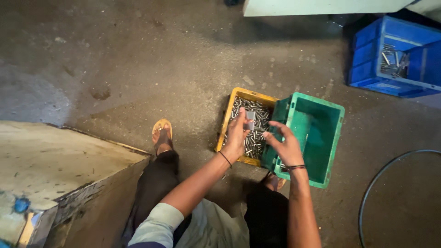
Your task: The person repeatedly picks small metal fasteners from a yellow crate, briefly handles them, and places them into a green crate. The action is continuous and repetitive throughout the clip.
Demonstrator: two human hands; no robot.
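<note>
My left hand (237, 136) is raised over a yellow crate (224, 123) on the floor and holds a small grey metal cylinder (250, 120) between its fingertips. The yellow crate is full of several short shiny metal pins (257, 138). My right hand (285, 143) hovers just to the right, fingers spread and empty, over the near rim of a green plastic crate (331, 138). The green crate leans tilted against the yellow one, and its inside looks bare.
A blue crate (367, 64) with several metal parts stands at the far right. A worn wooden bench (55, 160) fills the lower left. A black hose (367, 197) curves across the concrete floor at the right. My sandalled foot (161, 133) rests left of the crates.
</note>
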